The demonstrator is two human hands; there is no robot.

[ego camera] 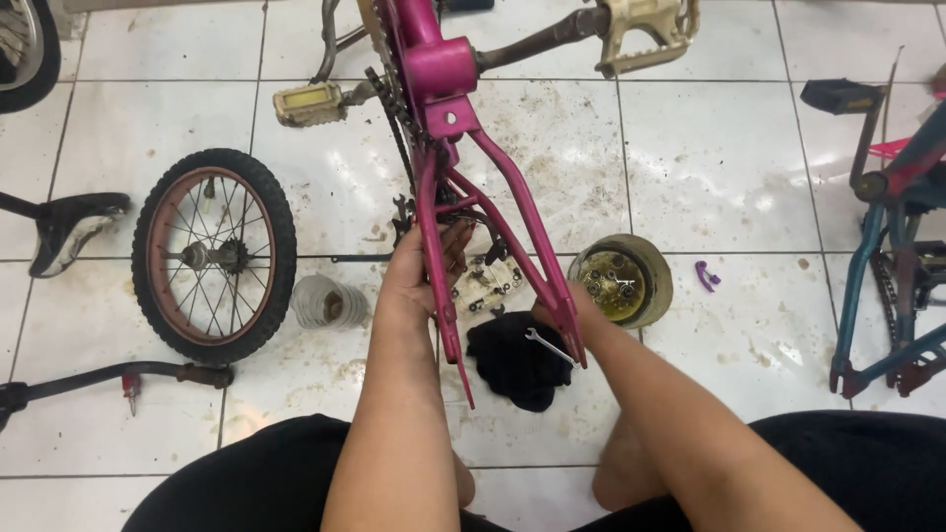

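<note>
An upside-down magenta bicycle frame [440, 69] stands on the white tiled floor in front of me, its rear fork pointing toward me. My left hand [419, 271] grips the left fork stay [430, 227]. My right hand [560, 317] is closed on the end of the right stay [532, 236], mostly hidden behind it. A small silver wrench [548, 345] lies on a black cloth [517, 365] right below that hand. The chain [392, 108] hangs beside the crank, with two cream pedals [307, 102] [645, 25].
A small spoked wheel [214, 254] lies flat on the left beside a ribbed plastic cup [328, 301]. A round container of small parts [621, 281] sits at right, a purple clip [706, 277] beyond it. A blue bike frame [892, 246] stands far right, a black saddle [71, 227] far left.
</note>
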